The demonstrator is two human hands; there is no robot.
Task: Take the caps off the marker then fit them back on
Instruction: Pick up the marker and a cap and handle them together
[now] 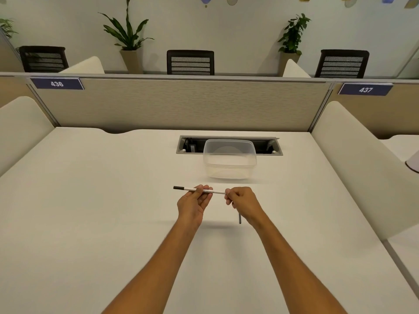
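The marker [199, 189] was held above the white table [90, 211], its long axis running nearly level from left to right, tilted slightly down toward the right. Its black cap [178, 188] pointed left, still fitted on that end. The left hand [193, 200] pinched the white barrel near its middle, fingers closed around it. The right hand [240, 200] had its grip closed at the marker's right end; what lay inside the fingers could not be told. A thin dark piece [239, 218] showed below the right hand. A clear plastic container [229, 158] stood further back on the table.
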